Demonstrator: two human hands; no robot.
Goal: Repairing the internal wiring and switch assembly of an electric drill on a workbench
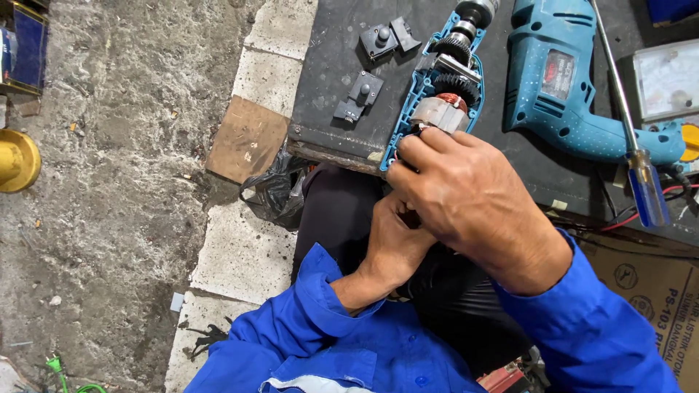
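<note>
An opened blue drill half-shell [437,87], with its motor windings, fan and gears showing, lies on the dark bench top [335,65] with its handle end over the front edge. My right hand [466,196] lies over that handle end, fingers curled onto the parts there. My left hand [393,244] is under the right one, gripping the handle end from below. What the fingers pinch is hidden. Both sleeves are blue.
Two black switch parts [389,36] [358,96] lie left of the shell. A whole blue drill [568,87], a blue-handled screwdriver [644,182] and a white meter [666,76] lie to the right. A cardboard box [655,291] sits lower right; rough concrete floor [109,182] on the left.
</note>
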